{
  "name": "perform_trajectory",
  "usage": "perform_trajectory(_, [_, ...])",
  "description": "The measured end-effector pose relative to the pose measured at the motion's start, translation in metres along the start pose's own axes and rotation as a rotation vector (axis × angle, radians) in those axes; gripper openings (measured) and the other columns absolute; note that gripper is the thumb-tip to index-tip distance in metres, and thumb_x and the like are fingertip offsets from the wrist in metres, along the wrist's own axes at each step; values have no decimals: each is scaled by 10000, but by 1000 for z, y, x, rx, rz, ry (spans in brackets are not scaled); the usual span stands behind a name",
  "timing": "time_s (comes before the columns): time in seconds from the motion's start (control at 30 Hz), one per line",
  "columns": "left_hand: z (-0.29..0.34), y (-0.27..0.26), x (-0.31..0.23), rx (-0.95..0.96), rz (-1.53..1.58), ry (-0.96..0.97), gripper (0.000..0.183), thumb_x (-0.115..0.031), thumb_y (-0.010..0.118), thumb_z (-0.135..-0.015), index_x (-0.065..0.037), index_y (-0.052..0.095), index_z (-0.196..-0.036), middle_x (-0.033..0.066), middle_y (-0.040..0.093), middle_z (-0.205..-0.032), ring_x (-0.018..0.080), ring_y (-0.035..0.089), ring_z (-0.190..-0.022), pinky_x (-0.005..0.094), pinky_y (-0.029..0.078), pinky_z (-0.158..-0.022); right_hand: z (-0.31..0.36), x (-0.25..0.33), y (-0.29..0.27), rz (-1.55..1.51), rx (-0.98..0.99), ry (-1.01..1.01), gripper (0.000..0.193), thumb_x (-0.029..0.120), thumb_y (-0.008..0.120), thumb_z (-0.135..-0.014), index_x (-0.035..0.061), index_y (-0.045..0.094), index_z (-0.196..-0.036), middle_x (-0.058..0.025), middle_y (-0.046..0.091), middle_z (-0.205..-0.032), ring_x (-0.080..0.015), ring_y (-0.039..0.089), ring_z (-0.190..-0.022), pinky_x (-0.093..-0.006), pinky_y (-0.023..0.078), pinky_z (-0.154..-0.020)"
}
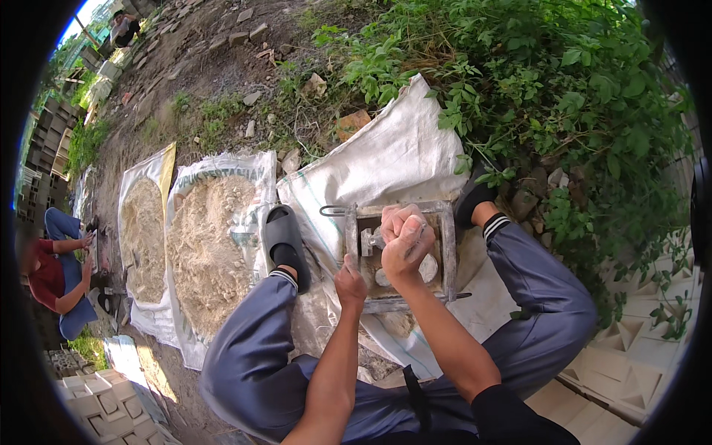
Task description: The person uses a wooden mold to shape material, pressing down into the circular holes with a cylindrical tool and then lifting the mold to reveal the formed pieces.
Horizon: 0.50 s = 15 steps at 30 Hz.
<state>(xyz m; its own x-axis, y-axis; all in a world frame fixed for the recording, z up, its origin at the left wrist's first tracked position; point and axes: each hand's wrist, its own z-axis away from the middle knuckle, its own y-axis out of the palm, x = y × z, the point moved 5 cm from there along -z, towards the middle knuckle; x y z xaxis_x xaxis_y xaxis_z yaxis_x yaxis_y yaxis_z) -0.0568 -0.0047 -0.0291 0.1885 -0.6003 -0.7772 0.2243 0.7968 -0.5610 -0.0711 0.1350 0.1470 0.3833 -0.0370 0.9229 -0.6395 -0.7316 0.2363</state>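
A square grey mould frame lies on a white woven sack between my feet. My left hand is closed around the frame's left side near its front corner. Above the frame's middle, my right hand is curled into a dusty fist; whatever it may hold is hidden. Beside that fist, inside the frame, is a grey, knobbed piece. Pale round shapes show at the bottom of the frame, partly covered by my right hand. A bent metal loop sticks out from the frame's left side.
Two sacks on the left bear heaps of pale sandy powder. The white sack spreads under the frame. Leafy plants crowd the right. Patterned pale blocks stand lower right. Another person sits far left, and one more crouches at the back.
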Motion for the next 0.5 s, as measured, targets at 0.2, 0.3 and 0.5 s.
perform_trajectory(0.2, [1, -6, -5, -57, 55, -12, 727, -472, 227, -999, 110, 631, -835, 342, 582, -780, 504, 557, -813, 521, 395, -752, -12, 10, 0, 82, 68, -90, 550, 517, 400, -965, 69, 317, -658, 11, 304, -555, -86, 294, -493, -252, 242, -437])
perform_trajectory(0.3, [5, -2, -4, 2, 26, -56, 731, -471, 222, -999, 117, 623, -830, 344, 580, -774, 505, 556, -805, 523, 393, -752, -8, 3, -12, 97, 128, -223, 500, 451, 417, -977, 58, 360, -673, -6, 358, -563, -104, 327, -512, -251, 269, -444])
perform_trajectory(0.5, [0, -4, 13, -9, 17, -27, 656, -428, 234, -995, 72, 648, -902, 330, 598, -815, 513, 550, -841, 557, 402, -772, -5, 9, 10, 92, 184, -265, 429, 379, 483, -966, 40, 431, -708, -26, 415, -581, -123, 383, -569, -261, 317, -462])
